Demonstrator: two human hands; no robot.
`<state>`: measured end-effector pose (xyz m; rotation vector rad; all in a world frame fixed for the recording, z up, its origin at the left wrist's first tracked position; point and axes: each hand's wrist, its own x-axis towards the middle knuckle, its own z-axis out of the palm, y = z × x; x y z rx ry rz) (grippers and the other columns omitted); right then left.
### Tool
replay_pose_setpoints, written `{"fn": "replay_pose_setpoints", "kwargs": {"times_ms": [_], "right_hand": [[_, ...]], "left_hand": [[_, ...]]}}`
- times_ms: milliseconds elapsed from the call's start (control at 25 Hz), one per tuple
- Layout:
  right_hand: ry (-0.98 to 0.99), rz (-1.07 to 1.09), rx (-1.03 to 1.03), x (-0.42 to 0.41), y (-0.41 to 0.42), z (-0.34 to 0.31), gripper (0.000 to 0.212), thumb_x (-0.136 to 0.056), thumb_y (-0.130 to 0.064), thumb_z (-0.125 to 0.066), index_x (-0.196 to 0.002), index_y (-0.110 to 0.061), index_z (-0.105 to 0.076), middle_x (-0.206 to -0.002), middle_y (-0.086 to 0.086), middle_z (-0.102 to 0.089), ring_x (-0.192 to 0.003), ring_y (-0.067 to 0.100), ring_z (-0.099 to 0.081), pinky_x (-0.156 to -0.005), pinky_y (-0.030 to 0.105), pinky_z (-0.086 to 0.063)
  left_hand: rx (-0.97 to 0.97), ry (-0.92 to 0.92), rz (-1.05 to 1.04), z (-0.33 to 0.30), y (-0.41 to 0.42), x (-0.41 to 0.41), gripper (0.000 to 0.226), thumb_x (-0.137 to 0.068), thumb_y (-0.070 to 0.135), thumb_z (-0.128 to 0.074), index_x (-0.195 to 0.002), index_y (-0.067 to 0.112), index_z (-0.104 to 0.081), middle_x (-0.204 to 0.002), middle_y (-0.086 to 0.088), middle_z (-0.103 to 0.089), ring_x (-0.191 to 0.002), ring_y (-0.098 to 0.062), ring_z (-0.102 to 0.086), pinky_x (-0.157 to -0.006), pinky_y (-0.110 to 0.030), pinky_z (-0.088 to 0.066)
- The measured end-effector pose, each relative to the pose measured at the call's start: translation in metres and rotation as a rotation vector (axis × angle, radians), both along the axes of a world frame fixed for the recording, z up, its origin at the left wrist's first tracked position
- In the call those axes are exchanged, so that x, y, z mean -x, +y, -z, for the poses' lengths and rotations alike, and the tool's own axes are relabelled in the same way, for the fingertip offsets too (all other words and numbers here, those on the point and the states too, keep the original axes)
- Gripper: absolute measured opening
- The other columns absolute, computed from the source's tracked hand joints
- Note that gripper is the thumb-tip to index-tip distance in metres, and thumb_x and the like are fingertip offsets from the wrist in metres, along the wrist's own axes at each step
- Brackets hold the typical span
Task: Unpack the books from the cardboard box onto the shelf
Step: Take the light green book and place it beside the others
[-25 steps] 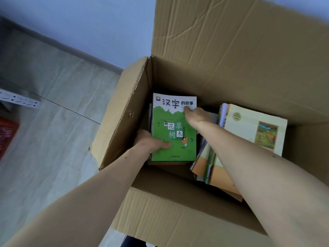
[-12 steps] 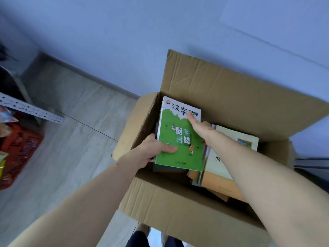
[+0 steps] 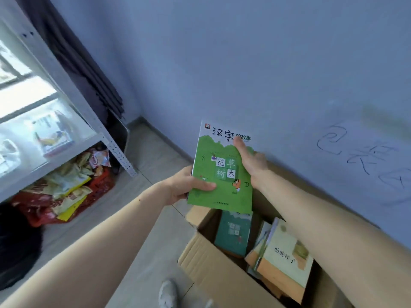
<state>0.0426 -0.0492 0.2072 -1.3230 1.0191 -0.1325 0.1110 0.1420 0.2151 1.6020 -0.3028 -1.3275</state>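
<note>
A green and white book point(image 3: 222, 172) is held up in the air above the open cardboard box point(image 3: 204, 265). My left hand point(image 3: 186, 185) grips its lower left edge, thumb on the cover. My right hand point(image 3: 251, 161) holds its right edge, fingers across the cover. Inside the box lie a dark green book point(image 3: 233, 234) and a slanted stack topped by a cream book point(image 3: 287, 256). The white metal shelf point(image 3: 55, 138) stands at the left, with blurred books on its board.
A red basket point(image 3: 97, 190) full of packets sits on the floor under the shelf. A dark curtain point(image 3: 84, 70) hangs in the corner behind it. The pale wall point(image 3: 266, 74) bears scribbled marks. My shoe point(image 3: 166, 294) shows by the box.
Both hands have lifted the green book out of the box and up to the left. The view has swung left, bringing the shelf into sight.
</note>
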Motion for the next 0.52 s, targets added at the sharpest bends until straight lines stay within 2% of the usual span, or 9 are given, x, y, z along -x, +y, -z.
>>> {"fn": "replay_pose_setpoints", "kwargs": {"times_ms": [120, 160, 200, 240, 280, 320, 400, 480, 520], "right_hand": [[-0.08, -0.106, 0.104, -0.049, 0.056, -0.064, 0.094, -0.07, -0.07, -0.07, -0.114, 0.011, -0.054, -0.123, 0.026, -0.06, -0.124, 0.039, -0.049, -0.101, 0.042, -0.04], [-0.102, -0.152, 0.127, -0.066, 0.082, -0.085, 0.084, -0.068, -0.071, -0.07, -0.098, 0.007, -0.057, -0.093, 0.015, -0.055, -0.123, 0.039, -0.051, -0.097, 0.041, -0.044], [-0.118, -0.195, 0.146, -0.083, 0.107, -0.104, 0.082, -0.067, -0.073, -0.07, -0.092, 0.004, -0.057, -0.084, 0.004, -0.041, -0.121, 0.038, -0.053, -0.096, 0.043, -0.046], [-0.131, -0.236, 0.158, -0.099, 0.134, -0.12, 0.085, -0.065, -0.074, -0.07, -0.095, 0.004, -0.058, -0.117, 0.001, -0.024, -0.114, 0.034, -0.058, -0.095, 0.043, -0.048], [-0.144, -0.279, 0.166, -0.115, 0.164, -0.137, 0.086, -0.063, -0.076, -0.07, -0.094, 0.003, -0.057, -0.096, 0.015, -0.064, -0.103, 0.029, -0.063, -0.09, 0.041, -0.051], [-0.166, -0.319, 0.176, -0.129, 0.195, -0.152, 0.081, -0.062, -0.077, -0.071, -0.086, -0.001, -0.054, -0.079, 0.005, -0.05, -0.088, 0.022, -0.062, -0.081, 0.036, -0.051], [-0.231, -0.41, 0.192, -0.156, 0.269, -0.182, 0.071, -0.063, -0.076, -0.07, -0.074, -0.01, -0.043, -0.078, 0.0, -0.05, -0.077, 0.016, -0.05, -0.077, 0.032, -0.041], [-0.284, -0.492, 0.234, -0.179, 0.339, -0.206, 0.071, -0.064, -0.075, -0.07, -0.078, -0.009, -0.048, -0.08, 0.001, -0.053, -0.087, 0.023, -0.056, -0.078, 0.033, -0.043], [-0.306, -0.528, 0.239, -0.19, 0.375, -0.217, 0.077, -0.065, -0.074, -0.069, -0.091, -0.003, -0.054, -0.087, 0.005, -0.06, -0.093, 0.026, -0.061, -0.077, 0.034, -0.047]], "left_hand": [[0.043, -0.07, -0.099, -0.053, 0.065, -0.027, 0.063, -0.069, 0.015, -0.078, -0.129, 0.012, -0.062, -0.124, -0.009, -0.071, -0.115, -0.03, -0.067, -0.104, -0.046, -0.05], [0.057, -0.092, -0.143, -0.069, 0.094, -0.037, 0.06, -0.07, 0.015, -0.078, -0.128, 0.012, -0.063, -0.124, -0.009, -0.071, -0.115, -0.03, -0.068, -0.103, -0.045, -0.051], [0.07, -0.111, -0.178, -0.083, 0.122, -0.046, 0.058, -0.071, 0.015, -0.079, -0.127, 0.012, -0.064, -0.123, -0.009, -0.072, -0.114, -0.029, -0.068, -0.101, -0.043, -0.052], [0.075, -0.133, -0.206, -0.097, 0.152, -0.055, 0.053, -0.073, 0.015, -0.079, -0.124, 0.013, -0.065, -0.122, -0.008, -0.072, -0.111, -0.028, -0.07, -0.097, -0.04, -0.055], [0.071, -0.169, -0.229, -0.11, 0.184, -0.062, 0.049, -0.075, 0.016, -0.08, -0.122, 0.014, -0.066, -0.12, -0.007, -0.073, -0.108, -0.025, -0.072, -0.092, -0.036, -0.058], [0.061, -0.202, -0.25, -0.121, 0.215, -0.069, 0.046, -0.078, 0.018, -0.079, -0.122, 0.015, -0.066, -0.119, -0.006, -0.074, -0.106, -0.024, -0.072, -0.089, -0.034, -0.06], [0.04, -0.28, -0.305, -0.145, 0.29, -0.082, 0.052, -0.078, 0.025, -0.08, -0.126, 0.014, -0.063, -0.12, -0.008, -0.073, -0.108, -0.027, -0.071, -0.092, -0.039, -0.058], [0.005, -0.348, -0.343, -0.169, 0.361, -0.091, 0.061, -0.075, 0.032, -0.082, -0.129, 0.012, -0.061, -0.123, -0.01, -0.072, -0.114, -0.034, -0.067, -0.103, -0.049, -0.05], [-0.008, -0.378, -0.362, -0.18, 0.397, -0.096, 0.059, -0.075, 0.032, -0.081, -0.127, 0.014, -0.062, -0.122, -0.008, -0.072, -0.115, -0.034, -0.067, -0.105, -0.051, -0.048]]}}
